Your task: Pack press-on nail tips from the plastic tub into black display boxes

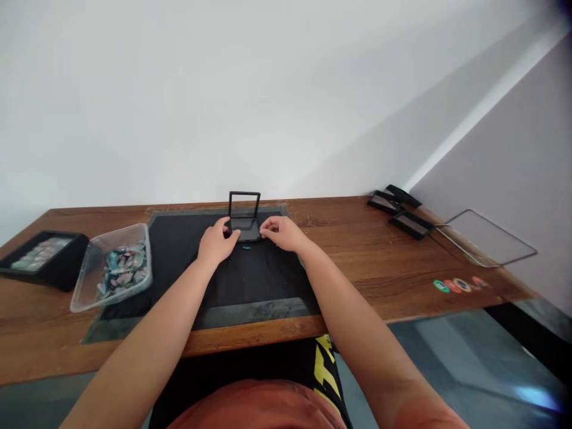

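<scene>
A small black display case [243,229] with a clear window lies on the dark mat, its framed lid [244,193] raised toward the wall. My left hand [215,243] has its fingers and thumb closed around the case's left side. At the right edge of the case, my right hand [283,233] is closed in a pinch; whatever is between its fingertips is too small to make out. A tiny teal piece [246,248] rests on the mat just in front of the case.
Left of the mat [268,274] stands a clear plastic tub [145,271] of teal and grey pieces. Beyond it sits a black windowed box [40,259]. On the right are several black cases [411,224], a thin metal frame [500,265] and colourful round stickers [462,285].
</scene>
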A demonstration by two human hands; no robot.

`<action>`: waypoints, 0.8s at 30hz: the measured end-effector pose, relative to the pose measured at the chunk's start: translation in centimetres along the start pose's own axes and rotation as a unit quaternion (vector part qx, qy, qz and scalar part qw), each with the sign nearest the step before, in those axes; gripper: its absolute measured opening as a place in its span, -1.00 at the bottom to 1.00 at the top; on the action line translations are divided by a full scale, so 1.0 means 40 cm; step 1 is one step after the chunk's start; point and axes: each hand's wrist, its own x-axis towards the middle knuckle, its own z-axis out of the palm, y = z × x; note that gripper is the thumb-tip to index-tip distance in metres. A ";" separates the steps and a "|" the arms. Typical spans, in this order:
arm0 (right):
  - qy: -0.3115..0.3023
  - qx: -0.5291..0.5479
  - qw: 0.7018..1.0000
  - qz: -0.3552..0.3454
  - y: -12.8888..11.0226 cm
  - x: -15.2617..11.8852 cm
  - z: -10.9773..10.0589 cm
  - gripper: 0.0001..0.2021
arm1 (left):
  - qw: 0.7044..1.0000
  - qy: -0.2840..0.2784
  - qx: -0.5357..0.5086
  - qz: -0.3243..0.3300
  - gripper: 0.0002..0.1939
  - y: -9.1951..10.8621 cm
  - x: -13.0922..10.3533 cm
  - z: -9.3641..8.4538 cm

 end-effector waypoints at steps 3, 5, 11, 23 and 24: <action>0.004 0.009 1.000 -0.003 -0.004 -0.004 -0.005 -0.96 | 1.000 0.000 0.005 0.026 -0.39 0.008 -0.005 0.007; 0.005 0.013 1.000 0.000 -0.008 -0.007 -0.010 -0.93 | 0.999 -0.005 0.011 0.047 -0.41 0.016 -0.009 0.011; -0.001 0.079 0.996 0.044 -0.023 -0.017 -0.025 -0.86 | 0.992 -0.049 0.027 0.109 -0.48 0.027 -0.019 0.017; -0.014 0.109 0.989 0.100 -0.018 -0.014 -0.050 -0.87 | 0.962 -0.187 0.013 0.200 -0.33 0.019 -0.038 -0.017; -0.013 0.100 0.990 0.095 -0.013 -0.013 -0.054 -0.86 | 0.963 -0.181 0.010 0.200 -0.37 0.014 -0.036 -0.020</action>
